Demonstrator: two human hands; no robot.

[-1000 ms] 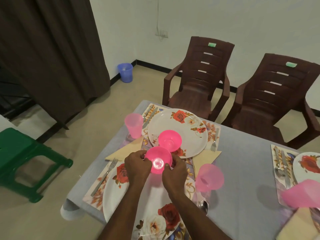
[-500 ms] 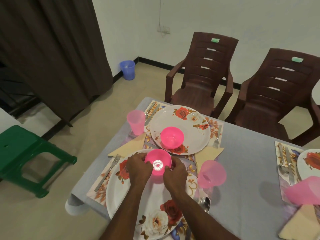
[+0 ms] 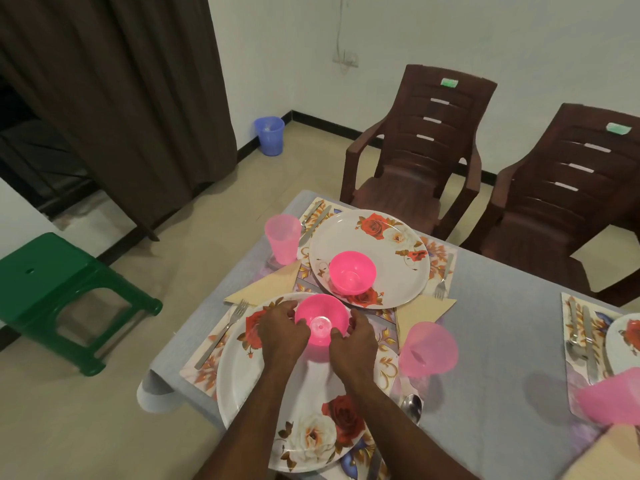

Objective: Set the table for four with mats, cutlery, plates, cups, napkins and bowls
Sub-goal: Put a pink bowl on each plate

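A pink bowl [image 3: 321, 320] sits at the far end of the near floral plate [image 3: 301, 403]. My left hand [image 3: 282, 332] grips its left side and my right hand [image 3: 353, 341] grips its right side. A second pink bowl [image 3: 352, 271] stands on the far floral plate [image 3: 384, 244]. Pink cups stand at the far left [image 3: 282, 239] and just right of my right hand [image 3: 427, 349]. A fork [image 3: 225, 332] lies left of the near plate, a spoon [image 3: 411, 407] to its right. Beige napkins lie at the left [image 3: 266, 284] and right [image 3: 420, 311].
At the right edge is another setting with cutlery [image 3: 580, 336], a plate rim [image 3: 623, 337] and a pink cup [image 3: 609, 398]. Two brown chairs [image 3: 419, 147] [image 3: 568, 188] stand behind the grey table [image 3: 498, 341]. A green stool [image 3: 59, 289] stands on the floor at left.
Both hands have carried the pink bowl down and toward me, onto the far end of the near plate. The view has shifted slightly.
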